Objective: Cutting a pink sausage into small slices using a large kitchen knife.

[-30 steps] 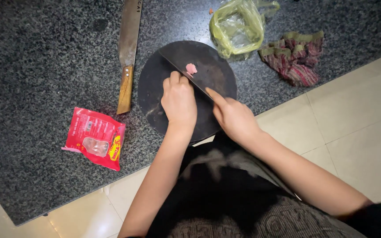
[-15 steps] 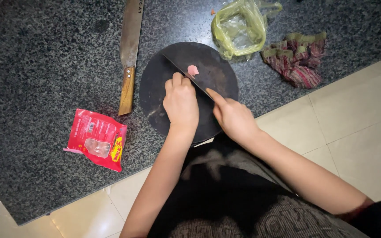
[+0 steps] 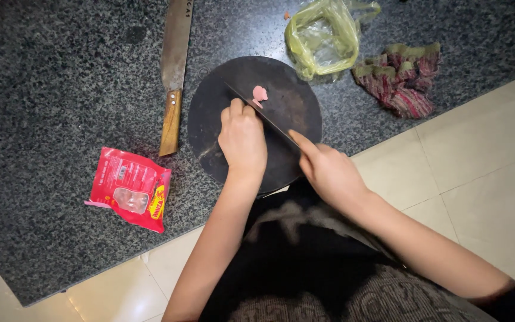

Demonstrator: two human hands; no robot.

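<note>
A round dark cutting board [image 3: 293, 101] lies on the speckled granite counter [image 3: 61, 89]. My left hand [image 3: 242, 138] rests curled on the board, fingertips pressing down on something hidden beneath them. My right hand [image 3: 329, 170] grips the handle of a dark-bladed knife [image 3: 263, 113], whose blade runs diagonally across the board right beside my left fingertips. A small pink piece of food [image 3: 260, 93] lies on the board just beyond the blade.
A large cleaver with a wooden handle [image 3: 174, 71] lies left of the board. A red food packet [image 3: 128, 188] sits near the counter's front edge. A yellow-green plastic bag [image 3: 323, 39] and a striped cloth [image 3: 400, 80] lie at the right. Tiled floor below.
Hands and knife hold nearly the same pose; the blade has shifted slightly along the board beside my left fingertips. The pink piece stays beyond the blade.
</note>
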